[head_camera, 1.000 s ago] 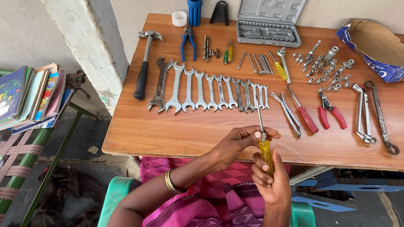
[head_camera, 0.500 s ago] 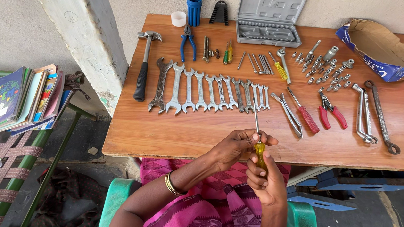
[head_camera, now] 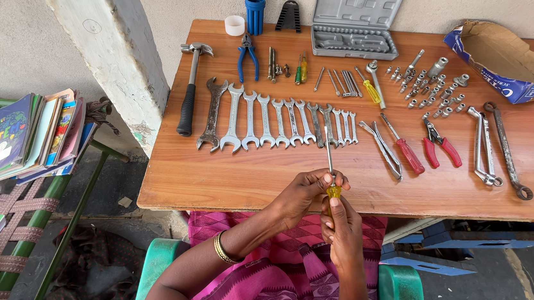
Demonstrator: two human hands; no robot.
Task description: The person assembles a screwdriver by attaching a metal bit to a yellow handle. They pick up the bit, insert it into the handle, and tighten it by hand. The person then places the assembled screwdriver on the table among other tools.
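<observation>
The right hand (head_camera: 343,231) is curled around the yellow handle of a screwdriver (head_camera: 333,192), thumb pressed up against it; the left hand (head_camera: 301,195) pinches the same tool just above, fingertips closed at the base of the metal shaft; the shaft rises upright from between the two hands, over the near edge of the wooden table (head_camera: 251,181); beyond its tip lies a row of spanners (head_camera: 282,120); farther back stands an open grey tool case (head_camera: 355,22).
</observation>
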